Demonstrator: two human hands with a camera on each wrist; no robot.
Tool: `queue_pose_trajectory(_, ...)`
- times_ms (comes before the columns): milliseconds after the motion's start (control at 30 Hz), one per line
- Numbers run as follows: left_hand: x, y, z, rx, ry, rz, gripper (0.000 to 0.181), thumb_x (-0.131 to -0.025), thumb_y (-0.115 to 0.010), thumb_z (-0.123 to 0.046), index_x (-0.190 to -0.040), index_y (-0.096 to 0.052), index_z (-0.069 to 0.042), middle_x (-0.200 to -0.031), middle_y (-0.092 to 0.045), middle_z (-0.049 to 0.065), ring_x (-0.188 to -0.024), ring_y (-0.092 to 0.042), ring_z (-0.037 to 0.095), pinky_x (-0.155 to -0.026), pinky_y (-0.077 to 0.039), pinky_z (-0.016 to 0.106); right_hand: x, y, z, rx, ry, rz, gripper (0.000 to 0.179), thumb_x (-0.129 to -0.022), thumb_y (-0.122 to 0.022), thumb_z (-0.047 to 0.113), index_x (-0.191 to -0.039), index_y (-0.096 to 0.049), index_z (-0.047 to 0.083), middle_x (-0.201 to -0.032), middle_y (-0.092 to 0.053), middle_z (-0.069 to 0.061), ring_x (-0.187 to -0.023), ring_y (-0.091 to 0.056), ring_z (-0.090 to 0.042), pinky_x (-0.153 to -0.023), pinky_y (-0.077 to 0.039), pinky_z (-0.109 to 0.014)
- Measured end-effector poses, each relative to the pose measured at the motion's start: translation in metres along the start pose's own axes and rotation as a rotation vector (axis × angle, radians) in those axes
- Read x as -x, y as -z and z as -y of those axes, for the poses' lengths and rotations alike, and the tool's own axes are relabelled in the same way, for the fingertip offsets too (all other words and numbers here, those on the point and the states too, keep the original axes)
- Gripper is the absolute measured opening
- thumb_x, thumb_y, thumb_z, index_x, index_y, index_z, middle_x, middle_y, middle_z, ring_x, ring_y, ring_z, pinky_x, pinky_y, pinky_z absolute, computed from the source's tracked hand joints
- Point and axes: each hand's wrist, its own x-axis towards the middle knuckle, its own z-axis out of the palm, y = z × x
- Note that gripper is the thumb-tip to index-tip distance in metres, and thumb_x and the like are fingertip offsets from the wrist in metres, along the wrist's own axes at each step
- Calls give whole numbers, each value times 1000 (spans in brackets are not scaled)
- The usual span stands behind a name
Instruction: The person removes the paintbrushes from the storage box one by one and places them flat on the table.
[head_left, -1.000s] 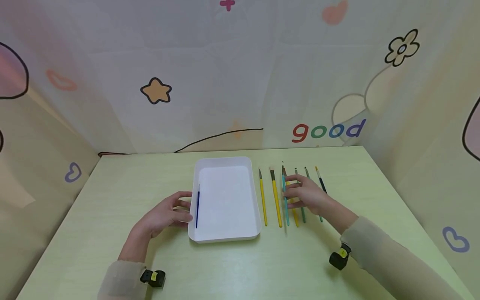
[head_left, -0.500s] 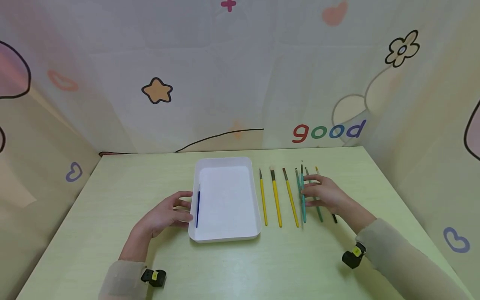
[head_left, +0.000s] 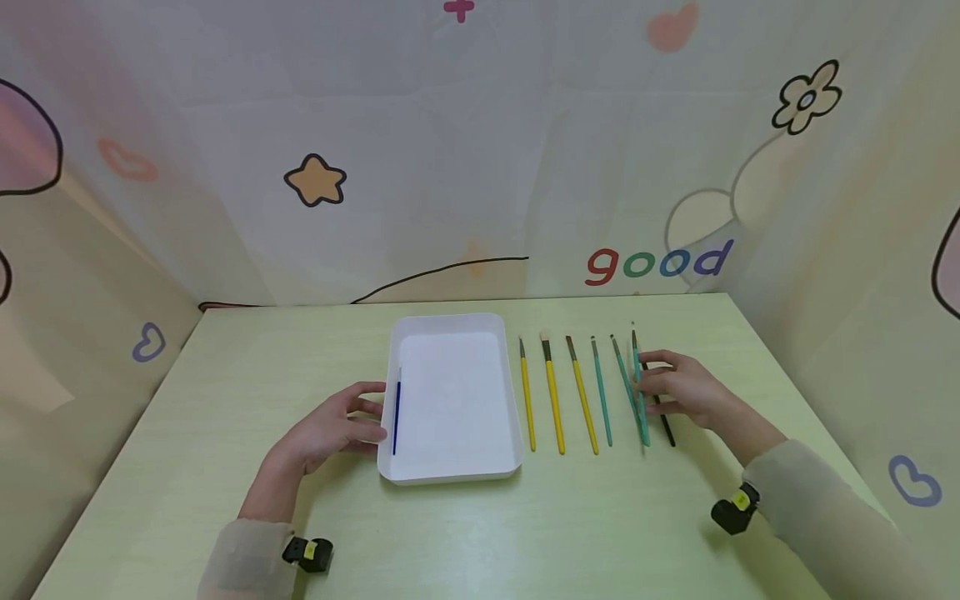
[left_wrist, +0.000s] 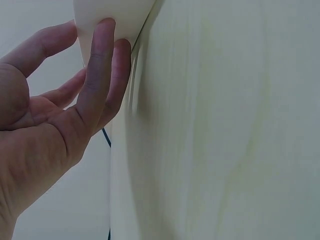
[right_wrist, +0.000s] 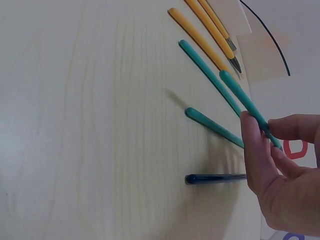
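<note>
My right hand [head_left: 686, 390] pinches a teal paintbrush [right_wrist: 245, 97] between thumb and fingers. The brush points away from me, bristles at the far end, and its shadow falls on the table. In the head view it overlaps a lying teal paintbrush [head_left: 624, 375]; a dark-handled paintbrush [head_left: 666, 427] lies partly behind the fingers. My left hand [head_left: 339, 429] touches the left side of a white tray [head_left: 450, 479], its fingers [left_wrist: 102, 45] against the outer wall in the left wrist view. A thin blue paintbrush [head_left: 397, 417] lies along the tray's left inner side.
Right of the tray lie a thin yellow paintbrush [head_left: 527, 400], a thicker yellow paintbrush [head_left: 554, 400], a third yellow paintbrush [head_left: 583, 404] and a teal paintbrush [head_left: 603, 396]. A printed cloth backdrop [head_left: 427, 183] stands behind the table's back edge.
My right hand has moved rightward with the teal paintbrush, passing over the third yellow and the lying teal paintbrushes. The left hand and the tray have stayed in place.
</note>
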Motion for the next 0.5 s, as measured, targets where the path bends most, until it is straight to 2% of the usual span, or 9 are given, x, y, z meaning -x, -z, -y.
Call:
queue_pose_trajectory(100,1,1,-1,-6,-5,5,74,-89,-71,3,-154,-36,-4,-131,-51,25,-103,-66,32,-86,-60,45,1,4,-3,21,-3,6,63,-104,-57,9,-156,-24,-8,-139,-47,-31,-94,-62,-19,-83,-61,-37)
queue_pose_trajectory(500,3,1,-5,-3,-11,18,75,-90,-72,3,-154,-35,-2,-132,-51,26,-103,-65,32,-86,-60,46,2,26,-15,72,-40,-5,63,-103,-55,3,-156,-24,-8,-143,-42,-36,-94,-64,-21,-79,-62,-37)
